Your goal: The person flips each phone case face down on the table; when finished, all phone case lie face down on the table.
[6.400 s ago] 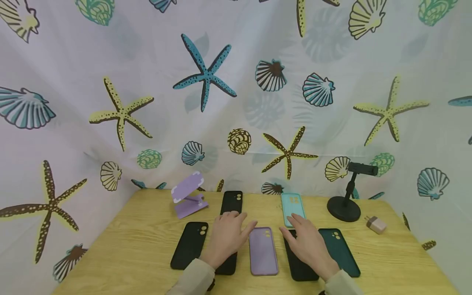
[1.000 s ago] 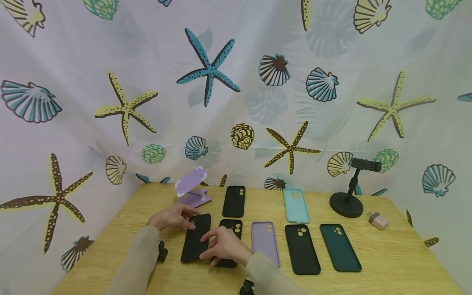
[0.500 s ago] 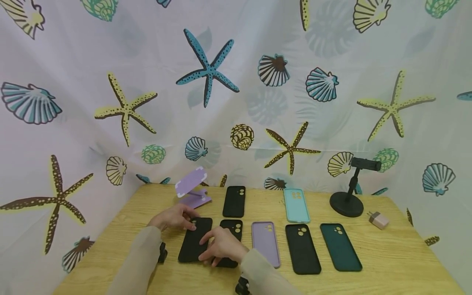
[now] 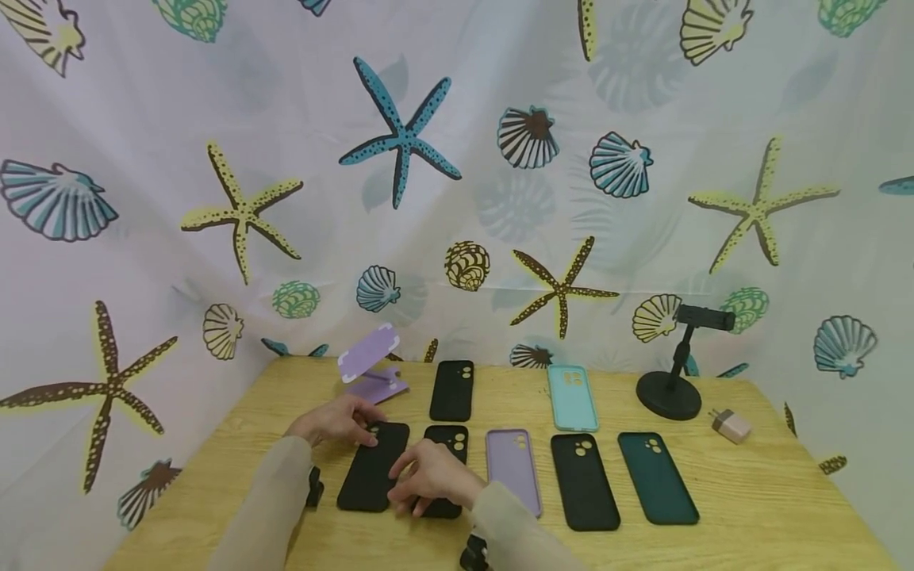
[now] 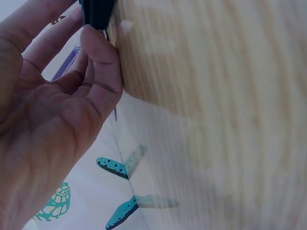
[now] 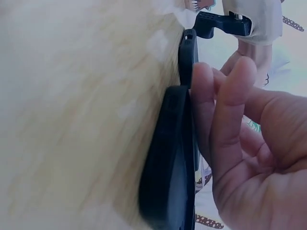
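Observation:
At the table's left lies a black phone case (image 4: 374, 468) with camera cutouts at its top. My left hand (image 4: 339, 420) holds it by the top left corner, thumb at the case and fingers around the end; in the left wrist view a fingertip meets the dark case (image 5: 97, 13). My right hand (image 4: 432, 476) hovers over the second black phone case (image 4: 448, 436), partly covering it. Its loosely bent fingertips are by the first case's lower right edge. The right wrist view shows these fingers beside the case edges, pinching nothing.
On the wooden table (image 4: 757, 484) lie a lilac case (image 4: 514, 472), a black case (image 4: 585, 484), a dark green case (image 4: 658, 478), a light blue case (image 4: 574, 399) and another black case (image 4: 452, 391). A purple stand (image 4: 369, 357), a black stand (image 4: 671, 394) and a charger plug (image 4: 731, 426) stand behind.
Both hands went from hovering mid-table to the leftmost case. Over the last second its lower end swung left and toward the person, and it now lies flat. The right fingers have loosened from its edge.

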Tool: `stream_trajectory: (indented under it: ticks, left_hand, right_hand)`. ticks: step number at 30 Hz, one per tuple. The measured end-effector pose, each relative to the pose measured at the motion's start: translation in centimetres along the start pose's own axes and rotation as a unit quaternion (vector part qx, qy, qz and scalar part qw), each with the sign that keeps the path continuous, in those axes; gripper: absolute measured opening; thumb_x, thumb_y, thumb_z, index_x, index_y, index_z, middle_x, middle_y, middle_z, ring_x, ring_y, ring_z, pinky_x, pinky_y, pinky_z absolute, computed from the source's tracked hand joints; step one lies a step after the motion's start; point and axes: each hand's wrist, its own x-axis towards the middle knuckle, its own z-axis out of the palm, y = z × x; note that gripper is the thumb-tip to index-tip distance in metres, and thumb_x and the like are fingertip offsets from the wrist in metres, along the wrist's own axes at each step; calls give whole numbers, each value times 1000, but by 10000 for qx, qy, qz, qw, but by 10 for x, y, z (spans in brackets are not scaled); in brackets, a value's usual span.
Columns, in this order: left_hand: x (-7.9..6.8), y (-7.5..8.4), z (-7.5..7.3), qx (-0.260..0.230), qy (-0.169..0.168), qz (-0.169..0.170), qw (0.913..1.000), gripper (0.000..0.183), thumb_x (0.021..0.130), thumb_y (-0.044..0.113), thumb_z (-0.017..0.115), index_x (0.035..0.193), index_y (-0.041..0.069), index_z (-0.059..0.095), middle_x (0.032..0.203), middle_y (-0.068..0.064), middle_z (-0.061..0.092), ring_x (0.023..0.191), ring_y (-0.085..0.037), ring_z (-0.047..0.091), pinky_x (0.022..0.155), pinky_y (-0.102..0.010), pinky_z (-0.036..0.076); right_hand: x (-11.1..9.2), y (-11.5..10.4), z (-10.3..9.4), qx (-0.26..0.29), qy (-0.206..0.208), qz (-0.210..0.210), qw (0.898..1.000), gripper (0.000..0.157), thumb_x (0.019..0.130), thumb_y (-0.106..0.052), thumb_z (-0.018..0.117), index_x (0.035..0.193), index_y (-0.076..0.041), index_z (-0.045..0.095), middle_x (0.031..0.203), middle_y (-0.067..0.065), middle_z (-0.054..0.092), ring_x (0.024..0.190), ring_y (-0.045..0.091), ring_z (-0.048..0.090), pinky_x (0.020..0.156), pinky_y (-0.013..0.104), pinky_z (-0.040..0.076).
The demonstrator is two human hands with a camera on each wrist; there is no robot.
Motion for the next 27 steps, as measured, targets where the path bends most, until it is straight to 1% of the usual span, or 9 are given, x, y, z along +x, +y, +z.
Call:
stream_trajectory:
  ticks: [3, 5, 8, 11, 14, 17, 21, 24, 27]
  left_hand:
    - [-1, 3, 0, -32, -20, -156, 9999, 49, 80, 9, 80, 124, -5, 63, 124, -20, 64, 85, -18, 61, 70, -33, 54]
    - [-1, 5, 1, -54, 47, -266, 9996, 48, 81, 11, 79, 124, -4, 62, 124, -20, 64, 90, -19, 63, 73, -35, 55]
    - [-1, 10, 2, -28, 191, -259, 9995, 44, 85, 11, 76, 124, -4, 62, 121, -19, 65, 91, -20, 65, 73, -37, 56]
    - [1, 15, 3, 129, 477, -20, 9988, 37, 87, 8, 73, 120, -4, 65, 115, -18, 66, 86, -20, 63, 70, -36, 54]
    - [6, 21, 6, 333, 799, 404, 9954, 29, 88, 5, 71, 115, -5, 68, 106, -19, 67, 84, -19, 61, 69, -33, 52]
    - [10, 31, 12, 405, 965, 838, 9910, 25, 88, 5, 71, 110, -5, 70, 103, -20, 70, 84, -19, 64, 70, -32, 54]
    - [14, 46, 22, 457, 763, 1034, 9907, 22, 88, 6, 71, 108, -5, 71, 99, -18, 72, 80, -17, 67, 65, -32, 55]
    - [16, 54, 30, 530, 608, 994, 9918, 21, 87, 4, 71, 106, -4, 71, 97, -16, 73, 78, -17, 67, 64, -32, 55]
    - [20, 55, 37, 578, 551, 921, 9925, 19, 86, 3, 72, 104, -2, 73, 99, -14, 73, 80, -16, 67, 69, -32, 56]
  right_hand:
    - [0, 4, -4, 23, -60, -213, 9998, 23, 85, -5, 74, 108, -1, 72, 80, 10, 75, 60, 18, 69, 49, 32, 55]
    - [0, 7, -8, 3, -118, -412, 9991, 23, 86, -5, 73, 109, 0, 72, 84, 12, 75, 62, 17, 69, 50, 32, 56]
    - [-3, 11, -15, 18, -157, -640, 9978, 23, 87, -4, 72, 110, 0, 72, 91, 13, 75, 68, 17, 69, 51, 31, 56]
    - [-8, 15, -23, -32, -64, -724, 9974, 21, 87, -4, 72, 108, 0, 73, 91, 12, 75, 69, 15, 69, 50, 26, 54]
    - [-17, 18, -30, -101, 44, -636, 9979, 18, 87, -4, 72, 104, 0, 75, 87, 9, 75, 65, 13, 65, 48, 23, 50]
    - [-28, 21, -36, -269, 142, -483, 9984, 15, 86, -6, 73, 100, -2, 76, 81, 5, 74, 60, 12, 60, 47, 22, 48]
    - [-43, 21, -42, -413, 265, -235, 9985, 11, 85, -8, 75, 96, -4, 77, 78, 5, 74, 55, 11, 57, 48, 23, 46]
    - [-51, 22, -44, -413, 250, -147, 9987, 10, 84, -7, 76, 93, -3, 77, 75, 10, 73, 49, 11, 55, 46, 23, 44]
    - [-55, 27, -43, -427, 162, -98, 9989, 9, 83, -7, 77, 91, -3, 77, 69, 11, 71, 43, 10, 53, 45, 22, 43]
